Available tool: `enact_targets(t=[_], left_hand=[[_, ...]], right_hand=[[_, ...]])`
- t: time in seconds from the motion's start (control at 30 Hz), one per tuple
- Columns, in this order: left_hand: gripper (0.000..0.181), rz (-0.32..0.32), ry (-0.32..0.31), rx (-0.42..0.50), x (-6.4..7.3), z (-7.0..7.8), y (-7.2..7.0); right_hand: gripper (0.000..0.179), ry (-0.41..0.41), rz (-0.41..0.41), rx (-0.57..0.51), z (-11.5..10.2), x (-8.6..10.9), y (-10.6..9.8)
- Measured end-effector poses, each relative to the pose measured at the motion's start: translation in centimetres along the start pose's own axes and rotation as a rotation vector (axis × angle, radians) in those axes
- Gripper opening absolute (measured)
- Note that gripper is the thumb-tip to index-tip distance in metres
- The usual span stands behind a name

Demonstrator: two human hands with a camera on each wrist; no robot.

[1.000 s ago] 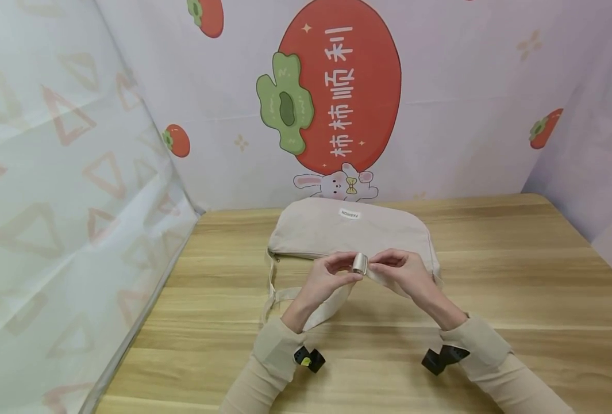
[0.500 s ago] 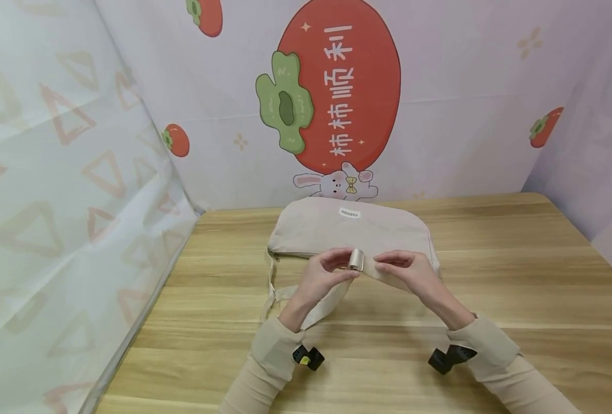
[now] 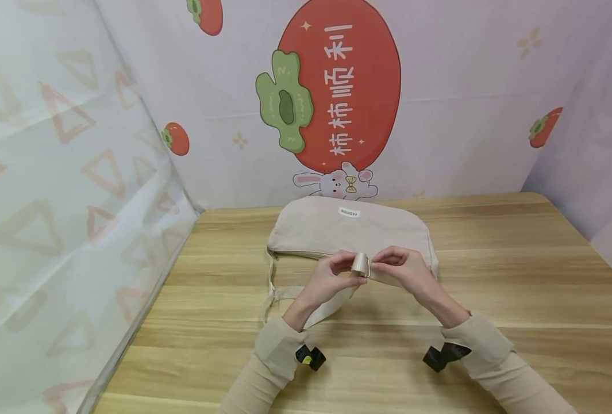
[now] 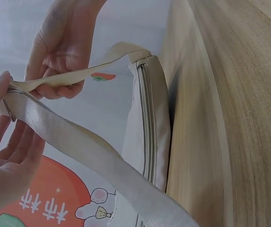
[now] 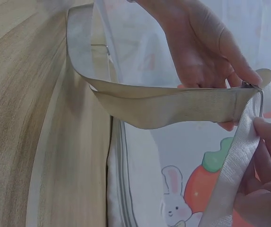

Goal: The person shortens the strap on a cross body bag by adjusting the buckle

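Note:
A pale beige bag (image 3: 357, 227) with a zipper lies on the wooden table, its small label facing up. Its webbing strap (image 4: 93, 151) is raised in front of the bag. My left hand (image 3: 326, 282) pinches the strap beside a thin metal slider buckle (image 5: 261, 101), where the webbing folds into a loop (image 3: 360, 264). My right hand (image 3: 409, 273) pinches the strap just right of the buckle, thumb against the webbing in the right wrist view. Both hands hover above the table, close together. Another part of the strap (image 3: 280, 294) hangs down left toward the table.
The wooden table (image 3: 518, 287) extends on both sides of the bag. Behind it hangs a printed cloth (image 3: 455, 86) with a large persimmon and a rabbit. A patterned white cloth (image 3: 68, 230) borders the table's left side.
Half a second ago the right hand was farther from the buckle; now the two hands are close together again. The buckle has shifted slightly right. The bag has stayed put.

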State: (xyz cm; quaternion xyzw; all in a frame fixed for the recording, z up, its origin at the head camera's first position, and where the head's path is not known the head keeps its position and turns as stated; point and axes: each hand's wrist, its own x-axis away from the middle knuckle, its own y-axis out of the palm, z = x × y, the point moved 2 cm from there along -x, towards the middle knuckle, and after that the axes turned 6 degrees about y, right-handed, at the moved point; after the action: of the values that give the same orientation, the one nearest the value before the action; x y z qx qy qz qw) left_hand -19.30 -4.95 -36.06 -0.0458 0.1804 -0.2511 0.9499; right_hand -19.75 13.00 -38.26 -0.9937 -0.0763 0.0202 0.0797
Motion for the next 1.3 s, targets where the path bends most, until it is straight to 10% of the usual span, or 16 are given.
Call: enact_targets(t=[0.87,1.3], left_hand=[[0.036,0.051,0.037,-0.009,0.2,0.3,-0.7],[0.034,0.031,0.039,-0.009,0.2,0.2,-0.5]], right_hand=[[0.020,-0.139,-0.036,0.318,0.4,0.0,-1.8],[0.019,-0.143,-0.020,0.283,0.1,-0.2,-1.7]])
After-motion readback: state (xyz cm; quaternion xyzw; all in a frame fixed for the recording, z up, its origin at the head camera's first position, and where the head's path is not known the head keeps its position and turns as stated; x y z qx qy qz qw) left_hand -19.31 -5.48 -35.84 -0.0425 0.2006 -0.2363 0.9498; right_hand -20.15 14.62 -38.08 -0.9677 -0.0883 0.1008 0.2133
